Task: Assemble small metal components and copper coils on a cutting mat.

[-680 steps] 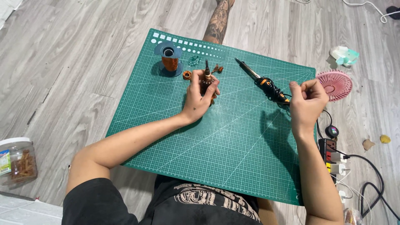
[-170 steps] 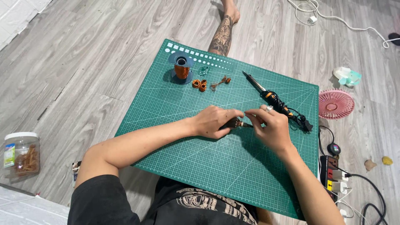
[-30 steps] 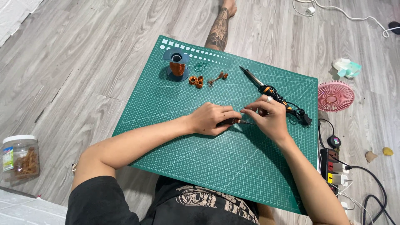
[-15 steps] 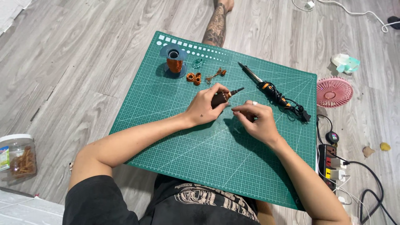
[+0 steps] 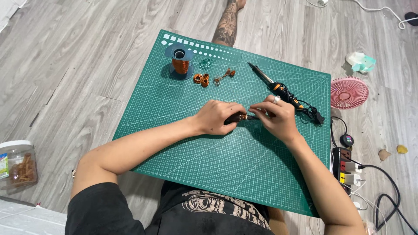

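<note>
My left hand (image 5: 218, 116) grips a small dark rotor-like part wound with copper wire (image 5: 237, 117) over the middle of the green cutting mat (image 5: 183, 126). My right hand (image 5: 276, 118), with a ring on one finger, pinches at the part's right end where a thin shaft or wire sticks out. The part is mostly hidden by my fingers. Behind the hands lie a copper wire spool (image 5: 180, 61), two small copper coils (image 5: 201, 79) and a twisted scrap of copper wire (image 5: 224, 74).
A soldering iron (image 5: 281, 88) lies on the mat's far right with its cord coiled. Off the mat to the right are a pink fan (image 5: 349, 92), a power strip (image 5: 345, 166) with cables, and a crumpled tissue (image 5: 361, 62). A plastic jar (image 5: 18, 163) stands at the left. A tattooed leg (image 5: 227, 24) extends past the mat.
My hands have come back together at the mat's centre. Half a second ago the left hand held the part raised and tilted, with the right hand slightly apart.
</note>
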